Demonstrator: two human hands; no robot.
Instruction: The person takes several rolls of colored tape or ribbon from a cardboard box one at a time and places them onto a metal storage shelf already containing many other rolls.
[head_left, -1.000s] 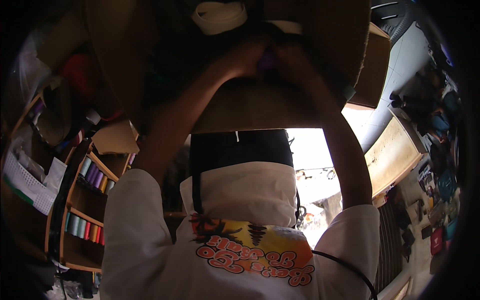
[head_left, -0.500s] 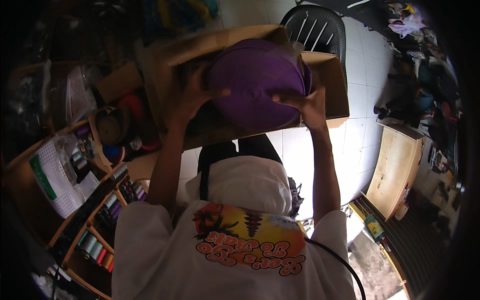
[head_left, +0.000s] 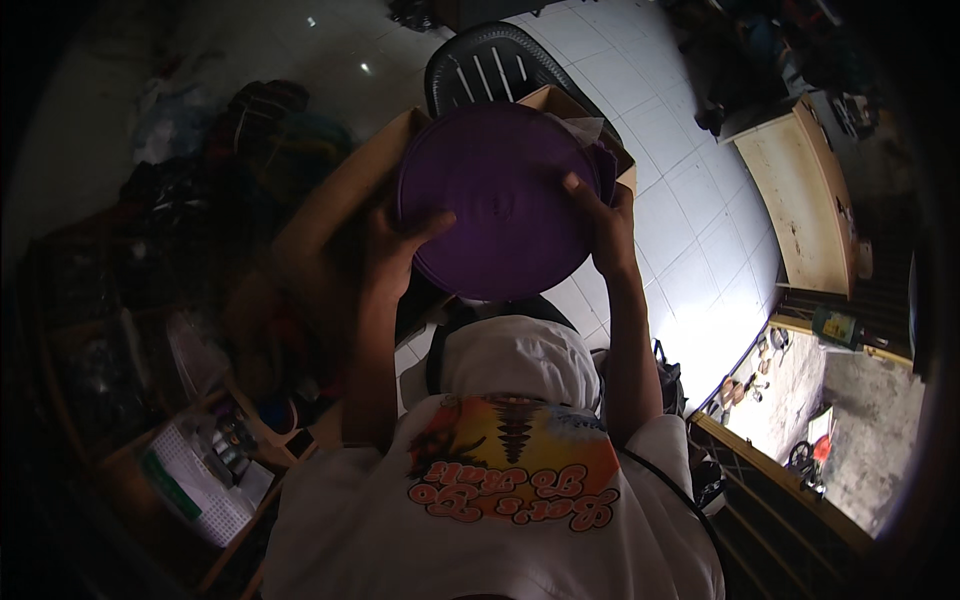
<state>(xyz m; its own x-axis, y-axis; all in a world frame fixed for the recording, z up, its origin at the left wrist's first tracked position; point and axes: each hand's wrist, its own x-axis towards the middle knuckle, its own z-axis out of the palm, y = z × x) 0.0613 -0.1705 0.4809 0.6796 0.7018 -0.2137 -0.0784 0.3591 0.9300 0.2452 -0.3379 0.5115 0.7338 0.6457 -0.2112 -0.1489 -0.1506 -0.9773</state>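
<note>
A large, round purple roll of coiled band [head_left: 500,225] faces me, its small core at the middle. My left hand [head_left: 400,245] grips the roll's left edge, thumb lying on the flat face. On the opposite edge my right hand [head_left: 608,225] holds it the same way, with the thumb pointing up and inward. The other fingers of both hands are mostly hidden behind the roll. A bit of clear plastic [head_left: 582,128] and a loose purple end show at its upper right. Behind and below the roll is an open cardboard box [head_left: 345,190], partly covered by it.
A black slatted plastic chair [head_left: 490,65] stands beyond the box on the tiled floor [head_left: 670,215]. To the right is a pale wooden cabinet [head_left: 795,200]. Dark, cluttered shelves run along the left, with a white perforated basket [head_left: 190,490] at the lower left.
The roll has come up out of the box toward me, held in both hands. My view has turned, so the box, chair and cabinet appear shifted.
</note>
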